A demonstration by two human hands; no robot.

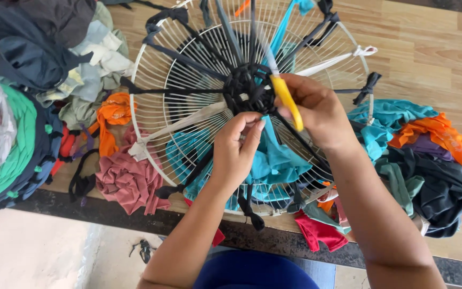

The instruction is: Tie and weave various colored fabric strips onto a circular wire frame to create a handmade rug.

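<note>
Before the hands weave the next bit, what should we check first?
1. Left hand pinches the strip at the dark woven centre: ok.
2. Right hand holds the yellow tool: ok.
3. Dark spoke strips tied out to the white wire round frame: ok.
4. Teal cloth under the frame, clear of the weave: cannot tell.
5. Spare cloth piles close by: ok.

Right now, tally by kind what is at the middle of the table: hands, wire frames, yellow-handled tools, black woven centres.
Hands: 2, the left hand and the right hand
Round white wire frame: 1
Yellow-handled tool, in the right hand: 1
Black woven centre: 1
Total: 5
</note>
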